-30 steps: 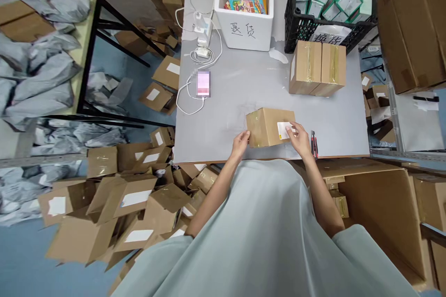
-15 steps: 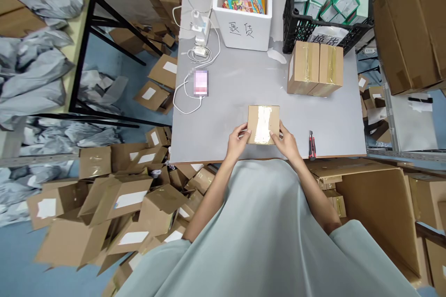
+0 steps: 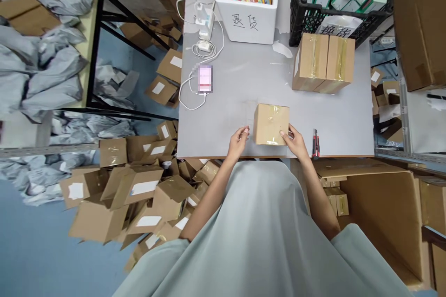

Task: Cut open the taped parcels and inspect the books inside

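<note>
A small taped cardboard box (image 3: 272,123) sits near the front edge of the grey table (image 3: 230,102). My right hand (image 3: 295,141) grips its right side, thumb on the face toward me and fingers behind the edge. Just left of the box, and apart from it, is my left hand (image 3: 239,140), fingers loosely bent and holding nothing. A red and black utility knife (image 3: 316,144) lies to the right of my right hand. Two more taped boxes (image 3: 322,62) stand side by side farther back on the right.
A white bin (image 3: 247,23) with books and a black crate (image 3: 296,23) with green boxes stand at the back. At the left lie a phone (image 3: 205,79) and its white cable. Opened cartons (image 3: 146,190) pile up on the floor; a large carton (image 3: 383,213) stands at right.
The box now shows a plain taped side instead of the white-striped one. My left hand has come off it, while my right hand keeps its hold. The view has shifted slightly.
</note>
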Available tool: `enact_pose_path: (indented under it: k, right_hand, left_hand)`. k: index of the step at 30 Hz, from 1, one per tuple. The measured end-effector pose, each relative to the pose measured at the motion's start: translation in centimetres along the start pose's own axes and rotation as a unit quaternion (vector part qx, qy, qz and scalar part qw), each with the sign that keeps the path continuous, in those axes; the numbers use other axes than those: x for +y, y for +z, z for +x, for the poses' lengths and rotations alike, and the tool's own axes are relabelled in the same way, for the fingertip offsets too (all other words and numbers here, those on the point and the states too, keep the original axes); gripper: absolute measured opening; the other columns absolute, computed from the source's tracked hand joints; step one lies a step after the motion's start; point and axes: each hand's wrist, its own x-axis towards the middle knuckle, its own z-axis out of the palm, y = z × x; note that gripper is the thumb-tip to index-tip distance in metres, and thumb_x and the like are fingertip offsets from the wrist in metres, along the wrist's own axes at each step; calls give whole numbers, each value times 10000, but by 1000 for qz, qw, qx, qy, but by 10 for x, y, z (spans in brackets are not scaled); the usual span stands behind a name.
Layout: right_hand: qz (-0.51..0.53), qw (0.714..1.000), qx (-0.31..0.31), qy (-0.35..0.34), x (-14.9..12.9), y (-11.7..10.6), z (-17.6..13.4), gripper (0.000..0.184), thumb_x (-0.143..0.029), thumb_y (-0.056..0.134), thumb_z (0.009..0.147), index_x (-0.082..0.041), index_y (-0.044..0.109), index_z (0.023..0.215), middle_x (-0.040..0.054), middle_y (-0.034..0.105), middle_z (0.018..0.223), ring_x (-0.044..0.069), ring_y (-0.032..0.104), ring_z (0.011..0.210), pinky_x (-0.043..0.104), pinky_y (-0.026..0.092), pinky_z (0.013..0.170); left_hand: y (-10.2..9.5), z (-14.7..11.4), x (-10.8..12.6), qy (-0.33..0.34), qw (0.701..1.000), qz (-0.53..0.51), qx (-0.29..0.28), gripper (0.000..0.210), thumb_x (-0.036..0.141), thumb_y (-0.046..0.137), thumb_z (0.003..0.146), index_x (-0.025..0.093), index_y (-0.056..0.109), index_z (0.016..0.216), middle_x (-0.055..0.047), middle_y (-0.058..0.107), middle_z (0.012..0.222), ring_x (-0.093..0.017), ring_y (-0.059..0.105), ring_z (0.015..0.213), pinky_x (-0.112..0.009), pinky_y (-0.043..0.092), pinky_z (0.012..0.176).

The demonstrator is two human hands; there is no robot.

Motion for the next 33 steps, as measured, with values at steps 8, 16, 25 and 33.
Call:
enact_pose_path:
  k: [8, 16, 25, 33]
  right_hand:
    - [-66, 992, 102, 37, 25, -52, -12, 864, -779, 685, 913, -206, 645, 1558, 185, 685, 1558, 373, 731, 1327, 581, 607, 1137]
    - [-182, 961, 206, 28, 23, -48, -27, 946, -863, 573, 949, -173, 614, 1595, 195, 502, 1733, 348, 373, 1674, 588, 240, 1399]
    - [-81, 990, 115, 21, 27, -13, -18, 869, -758, 595, 951, -195, 602, 1613, 120, 640, 1632, 283, 575, 1546, 481, 407, 1334]
    - [-56, 992, 106, 44, 57, 45, -8, 882, -708, 695, 844, -145, 665, 1523, 150, 695, 1562, 313, 664, 1435, 504, 464, 1282]
  left_hand:
    - [33, 37, -23, -97, 994, 48, -20, 483, 397, 646, 1030, 130, 695, 1429, -234, 632, 1599, -347, 605, 1499, -488, 468, 1261]
    - [57, 47, -26, -86, 993, 7, -85, 415, 420, 674, 990, 141, 766, 1283, -169, 836, 1192, -292, 786, 1129, -479, 610, 1065]
    - [-5, 43, -24, -11, 999, -24, -46, 382, 252, 742, 815, 179, 823, 1181, -144, 804, 1284, -292, 784, 1103, -501, 601, 1093]
    - [-62, 36, -44, 7, 1000, -4, -7, 340, 240, 715, 825, 190, 816, 1146, -138, 774, 1319, -287, 749, 1213, -482, 552, 1182]
